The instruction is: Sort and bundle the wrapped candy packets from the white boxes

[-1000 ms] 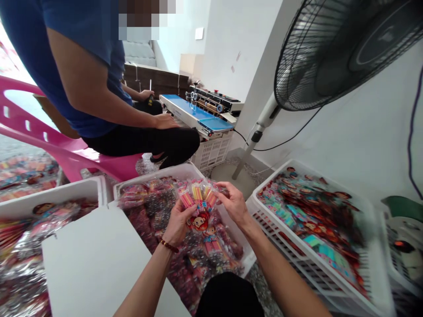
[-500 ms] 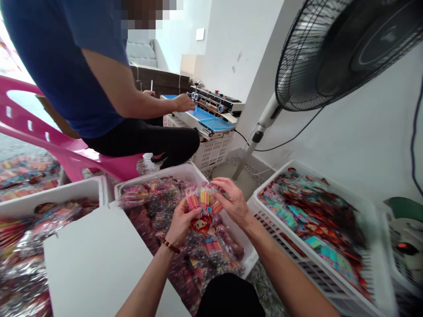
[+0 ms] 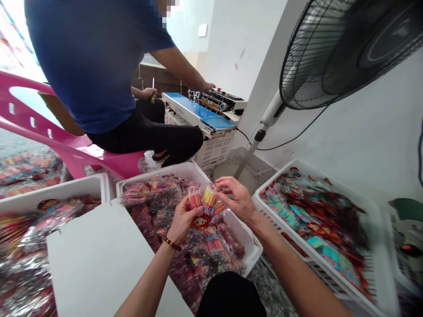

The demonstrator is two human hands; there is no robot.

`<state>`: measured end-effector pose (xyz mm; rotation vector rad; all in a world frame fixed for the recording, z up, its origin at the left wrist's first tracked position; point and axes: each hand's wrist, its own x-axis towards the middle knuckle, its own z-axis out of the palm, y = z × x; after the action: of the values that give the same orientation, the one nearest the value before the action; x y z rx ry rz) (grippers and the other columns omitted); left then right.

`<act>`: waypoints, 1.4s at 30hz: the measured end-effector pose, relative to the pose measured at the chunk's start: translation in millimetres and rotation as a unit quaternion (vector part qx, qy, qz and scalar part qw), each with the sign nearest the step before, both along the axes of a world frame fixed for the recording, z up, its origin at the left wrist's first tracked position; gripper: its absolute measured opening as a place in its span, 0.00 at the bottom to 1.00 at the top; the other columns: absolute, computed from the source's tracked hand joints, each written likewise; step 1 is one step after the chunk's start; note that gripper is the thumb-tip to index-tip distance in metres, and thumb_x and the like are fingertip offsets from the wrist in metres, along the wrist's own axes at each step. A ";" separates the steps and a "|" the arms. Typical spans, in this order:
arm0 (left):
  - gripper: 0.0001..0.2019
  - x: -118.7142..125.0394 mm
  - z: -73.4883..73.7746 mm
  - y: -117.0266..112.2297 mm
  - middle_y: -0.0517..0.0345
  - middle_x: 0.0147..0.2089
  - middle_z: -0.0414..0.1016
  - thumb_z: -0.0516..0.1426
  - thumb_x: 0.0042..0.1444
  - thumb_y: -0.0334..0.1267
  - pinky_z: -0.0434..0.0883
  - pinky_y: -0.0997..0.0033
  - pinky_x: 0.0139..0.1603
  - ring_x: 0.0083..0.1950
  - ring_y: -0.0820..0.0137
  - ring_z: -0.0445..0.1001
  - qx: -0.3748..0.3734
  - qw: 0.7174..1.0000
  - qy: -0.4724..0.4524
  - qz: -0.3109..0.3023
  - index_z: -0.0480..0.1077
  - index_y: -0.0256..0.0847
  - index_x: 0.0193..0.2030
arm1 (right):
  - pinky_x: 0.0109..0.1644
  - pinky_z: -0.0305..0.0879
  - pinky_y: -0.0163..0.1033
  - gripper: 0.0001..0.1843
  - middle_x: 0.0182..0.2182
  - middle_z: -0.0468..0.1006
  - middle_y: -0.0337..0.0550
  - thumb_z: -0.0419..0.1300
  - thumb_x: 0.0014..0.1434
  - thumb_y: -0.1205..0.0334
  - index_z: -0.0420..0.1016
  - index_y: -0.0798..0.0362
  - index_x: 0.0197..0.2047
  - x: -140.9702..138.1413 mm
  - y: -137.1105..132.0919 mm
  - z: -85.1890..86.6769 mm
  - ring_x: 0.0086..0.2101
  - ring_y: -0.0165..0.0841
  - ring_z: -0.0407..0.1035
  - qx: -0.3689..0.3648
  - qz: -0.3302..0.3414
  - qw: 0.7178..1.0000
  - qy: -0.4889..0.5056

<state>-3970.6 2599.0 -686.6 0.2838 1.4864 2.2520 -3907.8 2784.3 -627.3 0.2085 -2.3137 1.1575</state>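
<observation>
My left hand (image 3: 183, 216) is closed on a small clear packet with pink and yellow striped pieces (image 3: 194, 196), the thumb across its lower end. Close beside it, a second packet with yellow strips (image 3: 209, 193) leans to the right. My right hand (image 3: 238, 200) has its curved fingertips at that yellow packet's clear edge, seemingly pinching it. Below both hands, a white crate (image 3: 253, 252) holds many similar packets. A packet with cartoon figures (image 3: 211, 231) lies on top of them.
A white board (image 3: 99, 259) lies left of the crate. Another crate of packets (image 3: 380, 264) stands right, near a fan (image 3: 330, 57). Ahead, a co-worker (image 3: 86, 66) on a pink chair (image 3: 72, 152) holds a screwdriver-like tool (image 3: 153, 94) beside a machine with a blue belt (image 3: 198, 110).
The yellow packet has tilted right, with my right hand slightly farther right. The co-worker has leaned forward, one hand now atop the machine's far side, and the tool shows more fully.
</observation>
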 end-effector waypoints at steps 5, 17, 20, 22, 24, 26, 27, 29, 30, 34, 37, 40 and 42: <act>0.18 1.5 -2.3 1.7 0.60 0.34 0.79 0.70 0.39 0.36 0.71 0.74 0.37 0.32 0.72 0.73 -0.018 1.000 0.016 0.001 0.76 0.38 0.40 | 0.52 0.69 0.42 0.07 0.49 0.75 0.46 0.59 0.62 0.62 0.75 0.48 0.44 0.3 3.9 -5.1 0.48 0.36 0.72 0.056 0.000 0.998 0.001; 0.21 2.1 -4.6 1.4 0.58 0.36 0.79 0.70 0.39 0.37 0.71 0.73 0.38 0.33 0.71 0.74 -0.025 1.000 0.002 -0.006 0.75 0.38 0.42 | 0.46 0.68 0.38 0.09 0.44 0.75 0.44 0.58 0.62 0.61 0.76 0.49 0.45 -2.6 5.4 -7.6 0.41 0.33 0.71 0.033 -0.007 0.999 -0.019; 0.20 2.2 -4.6 1.0 0.57 0.37 0.79 0.70 0.40 0.38 0.71 0.73 0.38 0.34 0.70 0.74 -0.031 0.999 0.008 -0.013 0.74 0.37 0.42 | 0.45 0.67 0.38 0.09 0.41 0.76 0.43 0.58 0.62 0.62 0.77 0.49 0.45 -4.5 3.7 -6.5 0.40 0.33 0.71 0.034 0.001 0.999 -0.028; 0.21 1.6 -5.6 0.6 0.57 0.38 0.79 0.70 0.41 0.38 0.71 0.72 0.39 0.36 0.70 0.75 -0.036 0.999 0.015 -0.020 0.73 0.37 0.43 | 0.43 0.66 0.37 0.10 0.40 0.75 0.42 0.59 0.61 0.63 0.77 0.50 0.45 -6.2 3.9 -6.5 0.38 0.32 0.70 0.023 0.010 0.999 -0.042; 0.21 0.9 -7.4 0.2 0.57 0.37 0.79 0.69 0.41 0.38 0.71 0.72 0.39 0.35 0.70 0.74 -0.046 0.998 0.019 -0.029 0.73 0.37 0.43 | 0.40 0.65 0.36 0.09 0.39 0.74 0.42 0.59 0.60 0.64 0.77 0.50 0.43 -7.9 4.8 -7.3 0.35 0.31 0.69 0.020 0.025 0.998 -0.060; 0.20 0.5 -9.2 -0.3 0.59 0.36 0.78 0.69 0.41 0.38 0.71 0.73 0.37 0.33 0.71 0.73 -0.052 0.998 0.018 -0.032 0.73 0.37 0.42 | 0.38 0.65 0.36 0.09 0.38 0.74 0.41 0.59 0.58 0.67 0.77 0.51 0.42 -9.0 5.6 -8.5 0.34 0.30 0.69 0.022 0.031 0.997 -0.067; 0.20 0.5 -9.9 -0.4 0.59 0.35 0.78 0.69 0.41 0.38 0.71 0.73 0.37 0.32 0.72 0.72 -0.052 0.998 0.016 -0.032 0.72 0.37 0.42 | 0.39 0.65 0.36 0.09 0.38 0.74 0.41 0.59 0.58 0.67 0.77 0.51 0.42 -9.3 5.7 -9.1 0.34 0.30 0.69 0.019 0.028 0.997 -0.065; 0.21 0.6 -10.6 -0.4 0.60 0.34 0.77 0.69 0.41 0.38 0.70 0.74 0.36 0.32 0.73 0.72 -0.049 0.998 0.014 -0.028 0.72 0.37 0.42 | 0.41 0.66 0.37 0.09 0.38 0.74 0.42 0.58 0.59 0.67 0.77 0.51 0.43 -9.4 5.1 -10.3 0.37 0.31 0.70 0.011 0.015 0.999 -0.049; 0.21 0.6 -10.5 -0.3 0.61 0.34 0.77 0.69 0.41 0.38 0.70 0.74 0.36 0.31 0.73 0.71 -0.047 0.998 0.014 -0.026 0.73 0.37 0.43 | 0.42 0.67 0.37 0.09 0.39 0.74 0.43 0.58 0.60 0.66 0.76 0.51 0.43 -9.4 4.6 -11.0 0.39 0.32 0.70 0.010 0.008 0.999 -0.041; 0.20 0.2 -8.0 0.1 0.60 0.34 0.77 0.69 0.41 0.38 0.70 0.74 0.36 0.32 0.73 0.72 -0.046 0.999 0.015 -0.019 0.73 0.37 0.42 | 0.43 0.67 0.38 0.08 0.40 0.74 0.45 0.57 0.62 0.66 0.77 0.52 0.41 -9.4 2.7 -13.2 0.36 0.31 0.70 0.041 0.012 0.999 -0.033; 0.20 -0.9 -5.8 0.0 0.59 0.36 0.78 0.69 0.41 0.38 0.71 0.73 0.37 0.33 0.72 0.73 -0.045 0.999 0.018 -0.021 0.73 0.37 0.42 | 0.45 0.67 0.38 0.09 0.40 0.75 0.45 0.56 0.62 0.67 0.77 0.52 0.43 -9.7 3.0 -13.9 0.39 0.32 0.71 0.042 0.005 0.999 -0.014; 0.19 -1.4 -5.9 -0.7 0.59 0.35 0.78 0.69 0.41 0.37 0.70 0.74 0.37 0.33 0.72 0.72 -0.050 0.998 0.033 -0.016 0.73 0.37 0.41 | 0.47 0.67 0.39 0.11 0.42 0.75 0.46 0.56 0.63 0.67 0.77 0.52 0.46 -10.9 4.1 -14.4 0.41 0.33 0.71 0.057 -0.006 0.998 -0.006; 0.18 -0.8 -7.1 -1.3 0.60 0.34 0.77 0.68 0.42 0.37 0.70 0.74 0.36 0.32 0.73 0.72 -0.057 0.998 0.037 -0.015 0.73 0.37 0.41 | 0.46 0.67 0.39 0.11 0.41 0.75 0.46 0.55 0.62 0.68 0.77 0.52 0.45 -12.2 4.9 -14.7 0.39 0.32 0.71 0.070 0.000 0.997 -0.021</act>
<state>-3971.5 2597.7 -693.8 0.3557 1.6308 2.1446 -3920.0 2789.3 -642.0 0.2367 -2.4345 1.0089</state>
